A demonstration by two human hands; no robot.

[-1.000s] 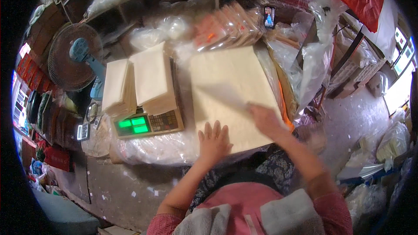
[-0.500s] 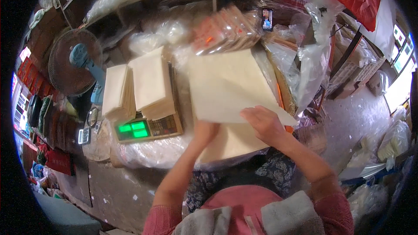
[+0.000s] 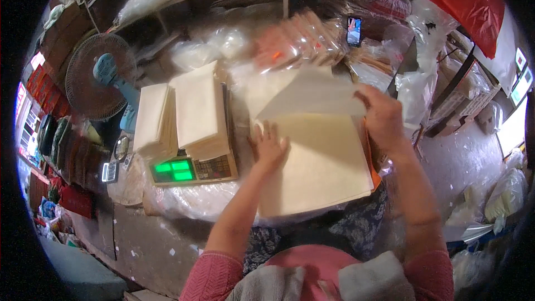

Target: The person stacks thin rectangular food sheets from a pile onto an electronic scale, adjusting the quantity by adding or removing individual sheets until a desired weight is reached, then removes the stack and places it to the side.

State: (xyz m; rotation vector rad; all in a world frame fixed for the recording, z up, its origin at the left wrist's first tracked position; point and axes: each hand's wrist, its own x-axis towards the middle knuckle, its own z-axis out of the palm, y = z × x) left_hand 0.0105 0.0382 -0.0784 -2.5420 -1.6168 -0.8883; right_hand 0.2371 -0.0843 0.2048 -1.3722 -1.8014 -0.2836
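A stack of large cream paper sheets (image 3: 317, 161) lies in front of me. My right hand (image 3: 382, 114) is closed on the near right corner of a top sheet (image 3: 312, 92), which is lifted and curls back toward the far side. With its fingers spread, my left hand (image 3: 269, 146) rests flat on the stack's left side, close to the fold of the raised sheet. To the left, two folded bundles of the same cream paper (image 3: 198, 108) sit on a digital scale (image 3: 214, 168) whose display glows green.
A fan (image 3: 100, 77) stands at the far left. Behind the stack lie plastic-wrapped packs with red print (image 3: 298, 39) and a phone (image 3: 354, 30). A small calculator (image 3: 109, 171) is beside the scale. A red plastic sheet (image 3: 457, 0) hangs at the upper right.
My right hand has swung up and right, lifting the sheet's near corner toward the far side. My left hand has come from under the sheet's near edge to lie flat on the stack.
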